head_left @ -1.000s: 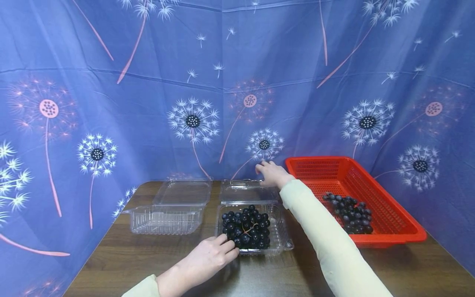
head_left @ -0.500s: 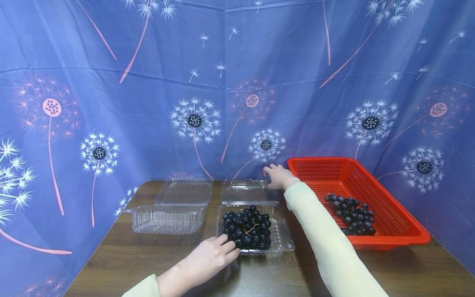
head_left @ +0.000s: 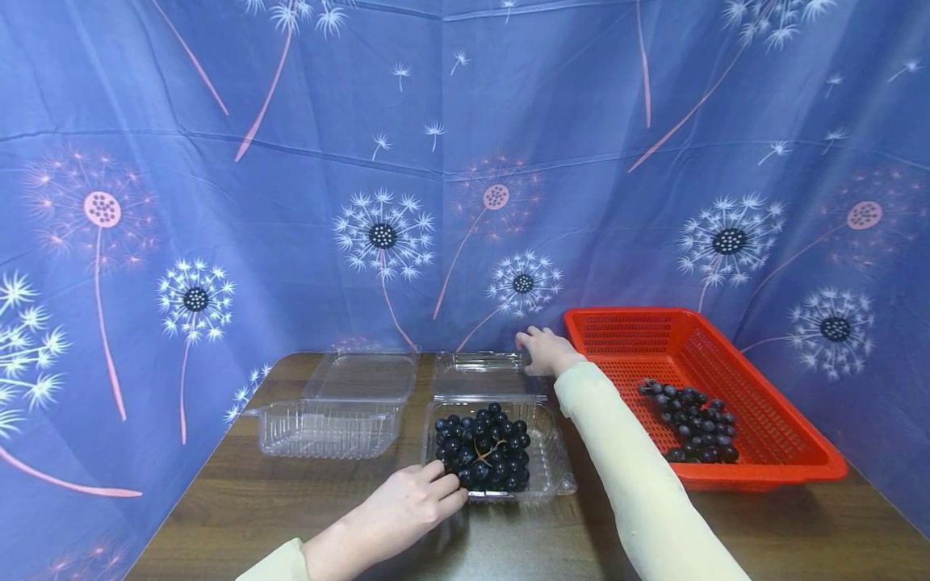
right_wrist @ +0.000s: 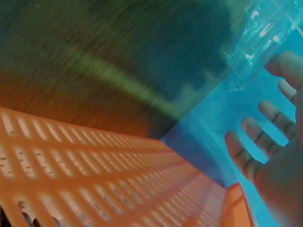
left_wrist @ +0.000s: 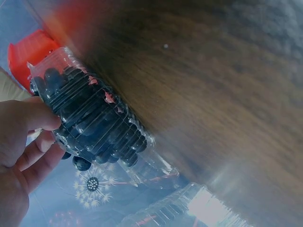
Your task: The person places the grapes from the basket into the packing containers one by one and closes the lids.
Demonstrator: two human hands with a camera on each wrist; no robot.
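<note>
In the head view, a clear plastic clamshell box point(head_left: 548, 452) holds a bunch of dark grapes point(head_left: 487, 452) near the table's middle. My left hand point(head_left: 410, 508) grips its near left rim. The left wrist view has the thumb point(left_wrist: 45, 117) on the ribbed outer wall and the other fingers over the rim. The box's lid point(head_left: 479, 375) lies folded back behind it. By the lid's far right corner is my right hand point(head_left: 548, 353). Its fingers point(right_wrist: 258, 135) are loosely bent and spread, with the thumb close to the lid; whether they touch, I cannot tell.
Left of the filled box stands a second clear clamshell box point(head_left: 327, 428), its lid folded back. A red perforated basket point(head_left: 777, 403) at right holds another dark grape bunch point(head_left: 693, 424). A blue dandelion-print cloth point(head_left: 617, 202) hangs behind the wooden table point(head_left: 218, 500).
My right hand has shifted slightly right and toward me at the lid's corner. The view has turned a little. My left hand keeps its grip on the box rim.
</note>
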